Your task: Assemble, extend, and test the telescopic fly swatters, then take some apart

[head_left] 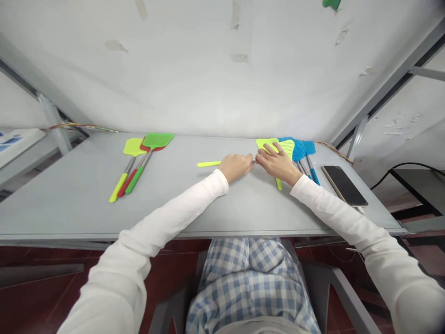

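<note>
Faces a white, tape-marked wall [194, 88] beyond the left hand [236, 167] and right hand [278, 163]. Sits at a wide grey tabletop [174, 213] beneath both. Grips a yellow-green plastic fly swatter [208, 163] crosswise in a closed left hand, pinching its metal shaft [254, 160] with the right. Has a second yellow-green swatter [279, 184] partly under the right hand, blue plastic swatters [299, 150] just right of that, and, well left of both hands, a lime swatter [134, 147], a red swatter [127, 183] and a green swatter [158, 140], overlapping. Has, right of the right hand, a black-screened phone [345, 185].

White long sleeves [184, 208] — blue-white checked bottoms [248, 287]
</note>
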### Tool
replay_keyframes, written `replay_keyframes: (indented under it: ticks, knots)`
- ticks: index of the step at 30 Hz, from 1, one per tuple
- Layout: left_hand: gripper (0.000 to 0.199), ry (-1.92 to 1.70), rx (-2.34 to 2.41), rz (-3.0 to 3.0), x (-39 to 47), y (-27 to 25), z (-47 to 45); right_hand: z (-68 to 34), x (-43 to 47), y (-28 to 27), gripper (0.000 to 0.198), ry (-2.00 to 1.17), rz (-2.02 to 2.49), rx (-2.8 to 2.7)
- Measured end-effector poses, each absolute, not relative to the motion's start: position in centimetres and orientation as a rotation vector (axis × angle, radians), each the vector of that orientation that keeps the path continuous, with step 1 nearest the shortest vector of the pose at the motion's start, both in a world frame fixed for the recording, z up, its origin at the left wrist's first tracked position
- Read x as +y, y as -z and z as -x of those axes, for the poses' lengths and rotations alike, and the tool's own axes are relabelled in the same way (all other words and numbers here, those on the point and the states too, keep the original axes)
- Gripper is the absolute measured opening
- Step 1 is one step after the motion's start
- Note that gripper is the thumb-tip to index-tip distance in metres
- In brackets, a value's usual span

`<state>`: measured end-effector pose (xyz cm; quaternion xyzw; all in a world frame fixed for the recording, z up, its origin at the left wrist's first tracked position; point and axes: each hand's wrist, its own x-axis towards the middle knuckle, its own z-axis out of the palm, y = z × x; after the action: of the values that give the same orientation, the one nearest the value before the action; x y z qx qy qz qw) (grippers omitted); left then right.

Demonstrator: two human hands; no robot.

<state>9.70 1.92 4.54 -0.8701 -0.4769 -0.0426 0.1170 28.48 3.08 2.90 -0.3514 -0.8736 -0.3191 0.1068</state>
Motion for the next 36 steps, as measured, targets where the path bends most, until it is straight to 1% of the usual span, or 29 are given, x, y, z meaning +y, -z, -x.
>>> replay_keyframes:
  ticks: [7, 15, 20, 25, 28, 33, 36]
  knots:
    - [0.036, 0.140, -1.452, 2.549, 1.9, -5.5, -10.1, -28.9, 3.1, -3.9, 0.025, 0.862, 1.044, -2.615]
    - [0.037, 0.174, -1.475, 2.493, 1.8, -5.9, -9.5, -28.1, 3.1, -4.1, 0.026, 0.873, 1.057, -2.538]
    - [0.036, 0.155, -1.577, 2.430, 1.3, -6.1, -6.8, -30.1, 3.4, -4.1, 0.028, 0.909, 1.120, -2.453]
    - [0.036, 0.108, -1.610, 2.392, 0.8, -5.6, -3.5, -32.8, 3.5, -4.7, 0.028, 0.913, 1.162, -2.480]
    - [0.033, 0.126, -1.619, 2.407, 0.8, -5.7, -2.4, -33.3, 3.2, -5.1, 0.028, 0.904, 1.197, -2.445]
    - [0.031, 0.138, -1.681, 2.438, 0.9, -5.5, -2.2, -31.6, 1.7, -4.5, 0.033, 0.986, 1.210, -2.440]
    - [0.032, 0.227, -1.725, 2.429, 0.6, -5.3, -3.5, -28.4, 0.7, -4.1, 0.035, 0.923, 1.196, -2.457]
